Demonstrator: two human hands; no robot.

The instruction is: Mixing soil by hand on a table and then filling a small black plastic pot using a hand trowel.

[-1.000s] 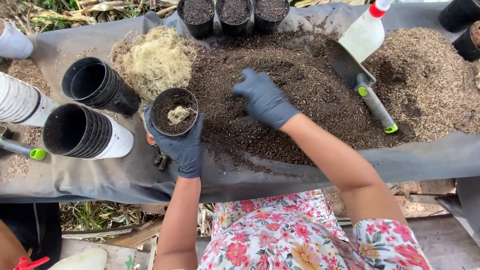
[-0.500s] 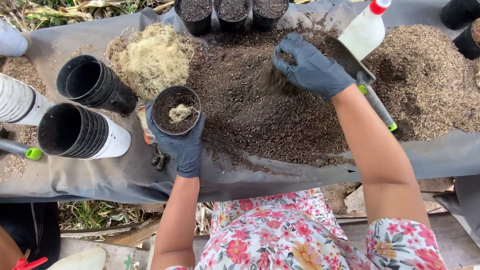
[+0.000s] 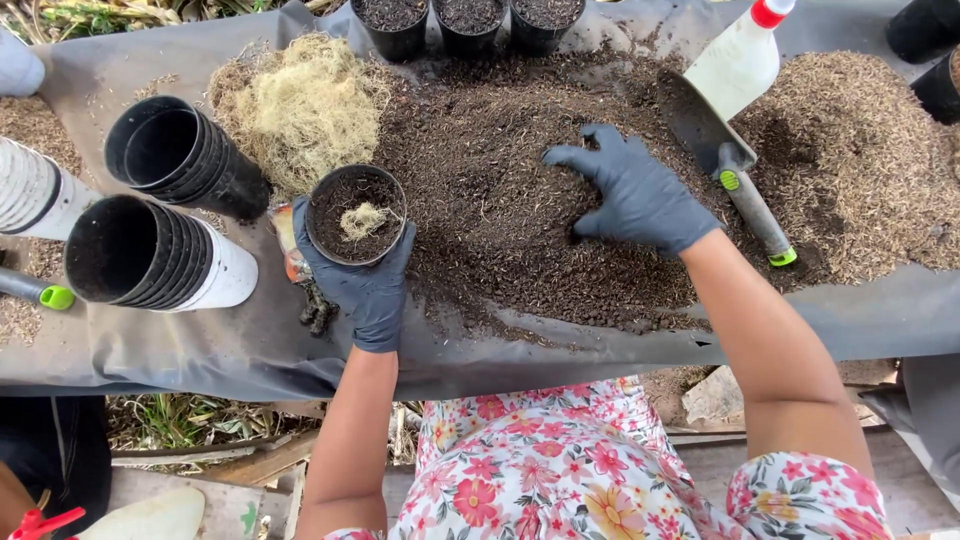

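Right hand [image 3: 640,195] has come back down from beside the trowel [image 3: 722,160] onto the dark potting mix [image 3: 500,230], fingers spread, gripping nothing visible. Left hand [image 3: 362,280] still cups the part-filled black pot [image 3: 355,215], fingers wrapped round it, at the heap's edge.

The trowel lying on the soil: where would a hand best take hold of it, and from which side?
Probably by the grey handle of the trowel, coming from above on the near side: it lies exposed and points toward the person, while the blade is half buried in the dark soil under the spray bottle.
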